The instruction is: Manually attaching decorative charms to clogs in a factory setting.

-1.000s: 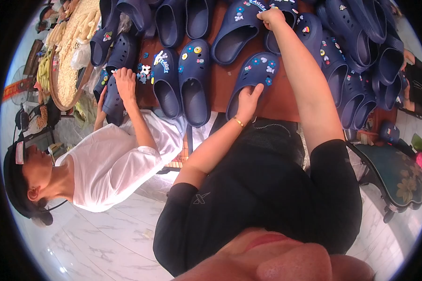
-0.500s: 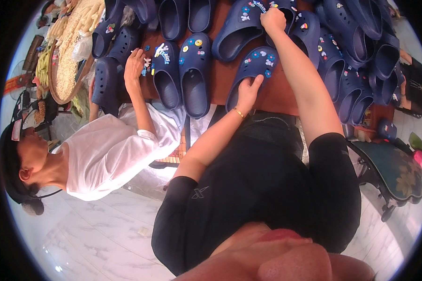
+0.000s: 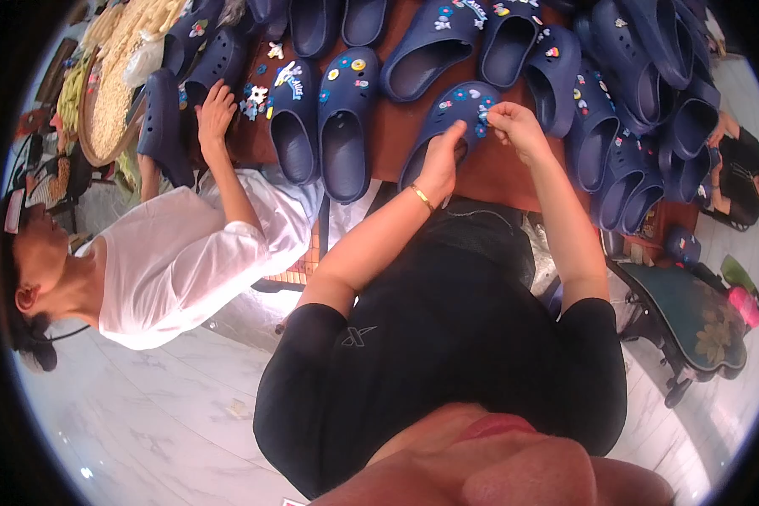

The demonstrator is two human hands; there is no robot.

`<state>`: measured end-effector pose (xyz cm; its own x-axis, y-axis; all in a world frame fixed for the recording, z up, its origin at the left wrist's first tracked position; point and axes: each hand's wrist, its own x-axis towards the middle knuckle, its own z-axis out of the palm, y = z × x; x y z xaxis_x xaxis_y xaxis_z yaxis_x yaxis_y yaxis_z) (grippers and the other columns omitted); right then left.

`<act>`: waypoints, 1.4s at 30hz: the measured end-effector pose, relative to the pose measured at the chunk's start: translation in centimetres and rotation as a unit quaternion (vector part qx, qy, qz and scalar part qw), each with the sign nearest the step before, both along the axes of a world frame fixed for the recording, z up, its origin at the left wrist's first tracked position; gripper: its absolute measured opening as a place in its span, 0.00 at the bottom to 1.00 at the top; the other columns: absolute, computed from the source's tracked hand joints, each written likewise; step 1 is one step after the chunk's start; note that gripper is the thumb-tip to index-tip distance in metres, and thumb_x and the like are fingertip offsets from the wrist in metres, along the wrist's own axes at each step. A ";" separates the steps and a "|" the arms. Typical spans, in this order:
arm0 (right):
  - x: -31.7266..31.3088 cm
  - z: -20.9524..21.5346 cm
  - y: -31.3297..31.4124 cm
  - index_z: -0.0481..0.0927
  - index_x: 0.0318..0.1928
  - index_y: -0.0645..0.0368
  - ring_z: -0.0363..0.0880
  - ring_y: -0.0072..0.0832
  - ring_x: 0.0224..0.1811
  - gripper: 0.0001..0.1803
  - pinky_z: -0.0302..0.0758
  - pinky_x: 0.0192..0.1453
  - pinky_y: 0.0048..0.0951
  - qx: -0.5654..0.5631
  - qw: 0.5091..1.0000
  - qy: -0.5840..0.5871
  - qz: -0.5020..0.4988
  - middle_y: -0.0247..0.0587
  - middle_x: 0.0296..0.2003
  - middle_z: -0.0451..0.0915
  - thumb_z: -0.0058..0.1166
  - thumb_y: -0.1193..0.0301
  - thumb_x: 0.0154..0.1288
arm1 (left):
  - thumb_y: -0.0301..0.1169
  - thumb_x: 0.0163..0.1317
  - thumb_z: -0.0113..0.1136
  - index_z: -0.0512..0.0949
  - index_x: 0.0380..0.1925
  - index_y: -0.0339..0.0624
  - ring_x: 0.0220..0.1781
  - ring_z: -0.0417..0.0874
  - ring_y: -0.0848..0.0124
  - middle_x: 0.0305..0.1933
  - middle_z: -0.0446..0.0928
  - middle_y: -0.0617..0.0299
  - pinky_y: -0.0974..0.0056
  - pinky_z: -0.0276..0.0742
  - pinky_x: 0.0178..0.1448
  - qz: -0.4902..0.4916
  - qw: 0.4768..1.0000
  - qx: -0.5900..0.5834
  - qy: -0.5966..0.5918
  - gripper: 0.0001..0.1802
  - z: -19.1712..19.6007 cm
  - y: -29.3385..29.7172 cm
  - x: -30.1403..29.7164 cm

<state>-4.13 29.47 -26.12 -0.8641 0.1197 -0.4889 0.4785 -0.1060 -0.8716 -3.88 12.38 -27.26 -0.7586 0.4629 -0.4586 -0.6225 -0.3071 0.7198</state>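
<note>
My left hand (image 3: 439,167) holds a navy clog (image 3: 438,121) by its foot opening, thumb up and fingers inside. Blue flower charms and other small charms dot the clog's toe. At the toe's right edge, the fingertips of my right hand (image 3: 519,131) are pinched together beside a blue charm (image 3: 481,131). Whatever lies between them is too small to make out. Just beyond is a larger navy clog (image 3: 422,59) with charms on top. To the left, two decorated clogs (image 3: 344,126) lie side by side on the reddish-brown table (image 3: 388,135).
A co-worker in a white shirt (image 3: 185,261) sits at left, one hand (image 3: 217,114) by loose charms (image 3: 253,99) and plain clogs (image 3: 162,122). More clogs (image 3: 594,135) crowd the right side. A tray of pale grains (image 3: 114,110) stands far left, a dark stool (image 3: 687,316) at right.
My right hand has come from the larger clog down to the held clog's toe. My left hand keeps its hold. The co-worker's fingers have opened, moving slightly left.
</note>
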 end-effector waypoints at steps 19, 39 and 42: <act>-9.7 0.8 -6.2 0.81 0.23 0.64 0.80 0.44 0.29 0.09 0.76 0.40 0.38 0.533 0.747 0.041 0.397 0.52 0.22 0.78 0.54 0.71 0.42 | 0.31 0.60 0.50 0.71 0.41 0.38 0.44 0.76 0.64 0.42 0.75 0.55 0.61 0.71 0.55 0.199 0.904 0.265 -0.269 0.11 -3.6 -0.6 -0.6; -6.5 3.0 -7.6 0.78 0.34 0.62 0.77 0.49 0.41 0.12 0.72 0.47 0.42 0.561 0.750 0.021 0.350 0.57 0.35 0.78 0.55 0.67 0.51 | 0.40 0.60 0.54 0.73 0.35 0.47 0.37 0.75 0.70 0.35 0.73 0.61 0.66 0.73 0.44 0.196 0.913 0.194 -0.300 0.10 -3.4 -0.3 -1.4; -5.6 2.7 -6.8 0.76 0.31 0.64 0.76 0.50 0.40 0.11 0.72 0.45 0.44 0.546 0.787 0.047 0.282 0.57 0.33 0.77 0.54 0.67 0.52 | 0.40 0.59 0.55 0.72 0.34 0.46 0.37 0.75 0.70 0.33 0.73 0.62 0.66 0.73 0.43 0.214 0.907 0.184 -0.314 0.11 -2.1 -0.1 -1.1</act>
